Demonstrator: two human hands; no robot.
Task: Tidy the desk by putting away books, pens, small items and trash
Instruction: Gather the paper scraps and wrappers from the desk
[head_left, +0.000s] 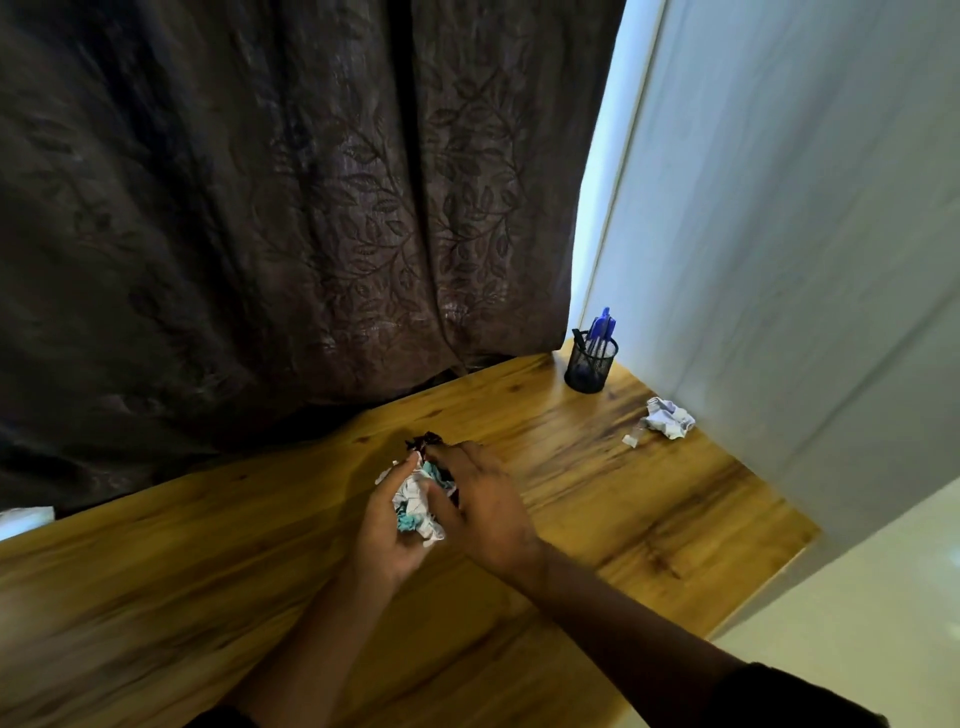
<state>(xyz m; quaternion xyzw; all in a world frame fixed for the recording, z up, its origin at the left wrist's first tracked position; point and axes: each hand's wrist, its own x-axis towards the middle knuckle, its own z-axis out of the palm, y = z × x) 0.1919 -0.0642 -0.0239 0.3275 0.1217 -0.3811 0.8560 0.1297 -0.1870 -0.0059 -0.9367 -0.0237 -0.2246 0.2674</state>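
While the wooden table (597, 493) fills the head view, a wad of crumpled trash (418, 501) is held at the centre, cupped in the curled fingers of the left hand (387, 525). It is pinched from 3 o'clock by the right hand (480, 506). A dark scrap (425, 441) lies just beyond. At 2 o'clock, a crumpled paper (669, 417) lies near a mesh pen holder (591, 364).

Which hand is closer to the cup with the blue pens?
The right hand. It sits nearer the pen cup at the desk's far corner; the left hand, holding crumpled trash, is farther away.
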